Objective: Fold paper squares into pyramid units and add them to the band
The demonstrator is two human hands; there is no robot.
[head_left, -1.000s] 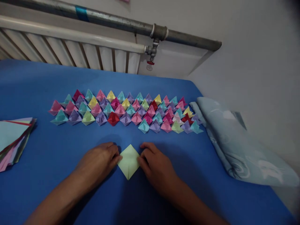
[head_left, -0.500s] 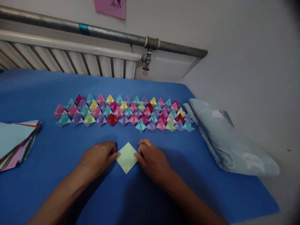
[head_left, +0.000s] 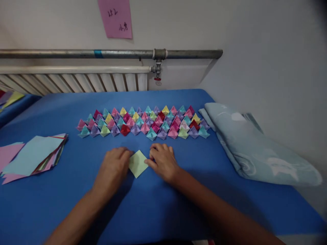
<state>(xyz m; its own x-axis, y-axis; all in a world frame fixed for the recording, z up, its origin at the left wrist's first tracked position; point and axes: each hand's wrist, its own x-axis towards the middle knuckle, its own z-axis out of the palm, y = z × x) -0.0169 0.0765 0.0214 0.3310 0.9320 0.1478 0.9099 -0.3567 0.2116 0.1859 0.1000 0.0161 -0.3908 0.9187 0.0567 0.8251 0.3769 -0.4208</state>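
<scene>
A pale green paper square [head_left: 138, 164], folded and turned to a diamond, lies low over the blue tabletop between my hands. My left hand [head_left: 113, 168], somewhat blurred, has its fingers curled down at the paper's left corner and covers that corner. At the right corner, the thumb of my right hand [head_left: 163, 161] presses on the paper with the other fingers bent above it. Beyond the hands stand rows of small folded paper boats [head_left: 145, 128] in pink, teal, purple, yellow, green and red.
Loose coloured paper sheets [head_left: 34, 154] are piled at the left. A folded light blue cloth [head_left: 252, 149] lies along the right side of the blue table [head_left: 163, 204]. Behind it run a metal pipe [head_left: 122, 54] and a radiator [head_left: 87, 81]. A pink note [head_left: 116, 20] hangs on the wall.
The view has levelled and tilted up. My left hand has turned over more of the paper's left corner. The slit in the paper's lower half no longer shows. The right hand stays at its corner.
</scene>
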